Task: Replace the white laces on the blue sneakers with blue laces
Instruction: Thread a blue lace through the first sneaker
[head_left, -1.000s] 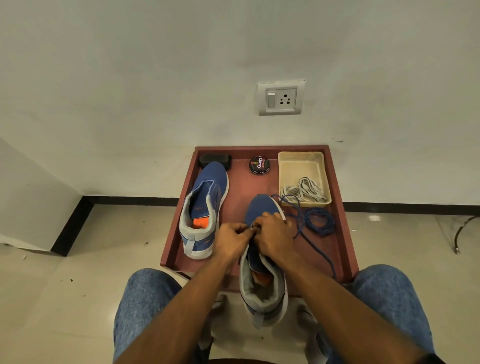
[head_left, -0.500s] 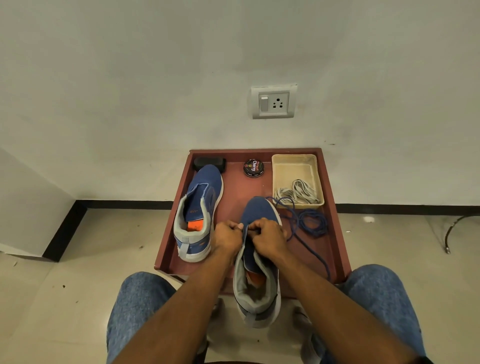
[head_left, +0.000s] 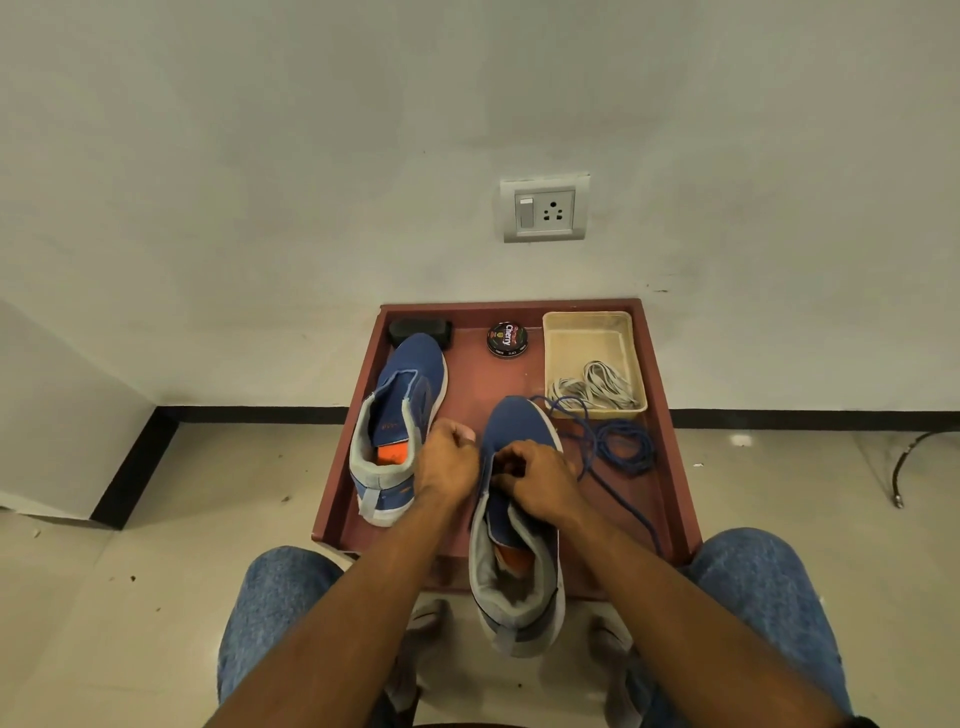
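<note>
Sneaker (head_left: 519, 519), blue, heel overhanging maroon tray (head_left: 670, 467): right hand (head_left: 540, 483) curled at its eyelets, left hand (head_left: 447, 457) fisted beside it; what either pinches, cannot tell. Blue lace (head_left: 623, 447) coiled right; white laces (head_left: 597, 387) in beige bin (head_left: 592, 332).

The wall (head_left: 311, 156) in front is plain white, with small marks on it. A grey socket plate (head_left: 544, 209) with one switch and one round-pin outlet is fixed on it. A black skirting strip (head_left: 249, 414) runs along the bottom of the wall. The floor (head_left: 156, 597) is of pale glossy tiles with some crumbs of dirt. At the left, a second white wall surface (head_left: 57, 415) stands forward. At the right, a dark cable (head_left: 914, 457) lies on the floor.
</note>
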